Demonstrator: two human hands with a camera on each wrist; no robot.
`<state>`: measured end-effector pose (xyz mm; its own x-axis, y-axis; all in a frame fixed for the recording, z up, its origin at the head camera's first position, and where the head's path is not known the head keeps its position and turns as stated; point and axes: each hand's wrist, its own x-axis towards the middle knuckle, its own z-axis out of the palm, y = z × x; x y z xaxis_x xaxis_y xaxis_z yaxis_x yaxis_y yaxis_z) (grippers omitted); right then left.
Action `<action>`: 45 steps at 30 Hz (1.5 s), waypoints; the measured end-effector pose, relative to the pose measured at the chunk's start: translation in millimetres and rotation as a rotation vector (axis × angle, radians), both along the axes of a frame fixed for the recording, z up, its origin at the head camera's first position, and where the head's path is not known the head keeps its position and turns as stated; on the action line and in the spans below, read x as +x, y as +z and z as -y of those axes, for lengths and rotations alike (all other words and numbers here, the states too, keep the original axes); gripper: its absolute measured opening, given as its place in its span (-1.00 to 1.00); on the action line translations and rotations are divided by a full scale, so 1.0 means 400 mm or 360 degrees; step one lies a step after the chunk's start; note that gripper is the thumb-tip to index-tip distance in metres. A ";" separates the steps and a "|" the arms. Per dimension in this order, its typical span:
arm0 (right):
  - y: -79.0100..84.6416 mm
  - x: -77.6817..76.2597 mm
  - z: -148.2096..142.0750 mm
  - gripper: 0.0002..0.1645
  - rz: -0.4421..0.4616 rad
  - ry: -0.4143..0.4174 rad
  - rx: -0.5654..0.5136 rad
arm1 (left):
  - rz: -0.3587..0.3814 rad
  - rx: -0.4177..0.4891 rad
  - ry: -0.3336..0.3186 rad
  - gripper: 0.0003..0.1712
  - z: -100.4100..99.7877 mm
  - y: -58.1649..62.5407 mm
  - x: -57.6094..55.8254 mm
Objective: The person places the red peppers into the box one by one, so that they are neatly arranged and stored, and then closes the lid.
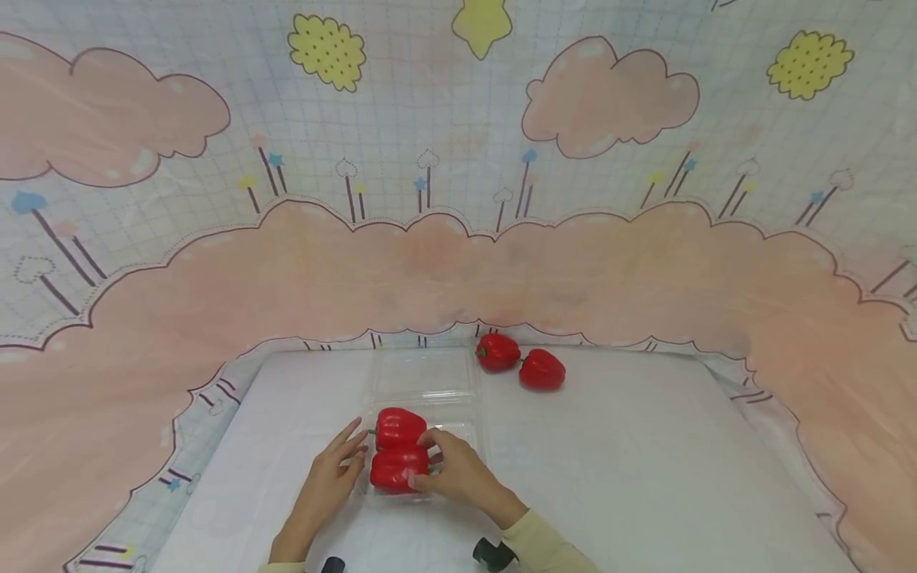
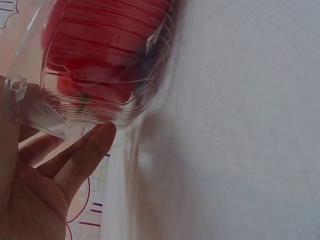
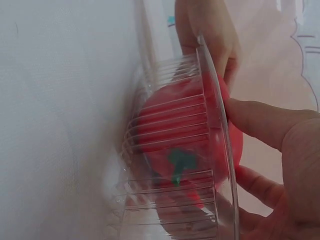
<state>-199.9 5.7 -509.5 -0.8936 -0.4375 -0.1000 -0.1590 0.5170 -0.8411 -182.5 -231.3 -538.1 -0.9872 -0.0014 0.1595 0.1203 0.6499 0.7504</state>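
Observation:
Two red bell peppers lie side by side in the left part of a clear plastic clamshell box (image 1: 460,415), whose lid (image 1: 423,372) is folded back away from me. My right hand (image 1: 462,471) holds the near pepper (image 1: 396,471) at its stem end, thumb on the near side and fingers on the far side. The far pepper (image 1: 401,428) points its green stem left. Against the box's left wall, my left hand (image 1: 333,473) rests its extended fingertips, as the left wrist view also shows. Through the ribbed wall in the right wrist view, a green stem (image 3: 181,162) shows.
Two more red peppers, one farther left (image 1: 497,352) and one nearer (image 1: 542,370), lie on the white tabletop (image 1: 630,454) right of the lid. A patterned cloth (image 1: 458,270) hangs behind the table. Dark devices (image 1: 493,555) show near both wrists.

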 end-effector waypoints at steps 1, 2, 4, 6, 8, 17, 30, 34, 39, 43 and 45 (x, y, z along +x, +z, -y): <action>0.001 0.000 0.000 -0.35 -0.0001 -0.0002 0.0000 | -0.0003 -0.0005 -0.0001 -0.43 0.000 0.000 0.000; 0.002 0.001 0.000 -0.35 -0.0003 -0.0005 0.0005 | -0.0006 -0.0005 0.0000 -0.42 0.001 0.000 -0.001; 0.003 0.001 0.001 -0.34 -0.0010 -0.0008 0.0017 | -0.0004 -0.0014 -0.0001 -0.44 0.001 -0.001 -0.001; 0.005 0.003 0.001 -0.33 -0.0022 -0.0010 0.0035 | 0.0002 -0.0017 0.0002 -0.44 0.001 0.000 -0.001; 0.008 0.004 0.000 -0.32 -0.0031 -0.0014 0.0052 | 0.0010 -0.0016 0.0009 -0.45 0.000 0.001 -0.001; 0.047 0.011 -0.015 -0.35 -0.0122 0.0008 0.0079 | -0.0004 -0.0006 0.0016 -0.46 0.000 -0.002 -0.001; 0.136 0.035 -0.034 -0.41 -0.0160 0.0025 -0.0004 | -0.0051 0.0009 -0.0010 -0.46 0.004 -0.003 0.001; 0.160 0.043 -0.042 -0.41 -0.0215 0.0038 -0.0009 | -0.0049 0.0019 -0.0012 -0.45 0.004 -0.003 0.001; 0.187 0.054 -0.053 -0.41 -0.0303 0.0045 -0.0017 | -0.0052 0.0024 -0.0013 -0.44 0.004 -0.002 0.000; 0.204 0.060 -0.065 -0.40 -0.0346 0.0061 -0.0037 | -0.0056 0.0021 -0.0014 -0.44 0.004 -0.002 -0.001; 0.212 0.062 -0.072 -0.40 -0.0362 0.0064 -0.0048 | -0.0059 0.0018 -0.0015 -0.44 0.004 -0.003 -0.001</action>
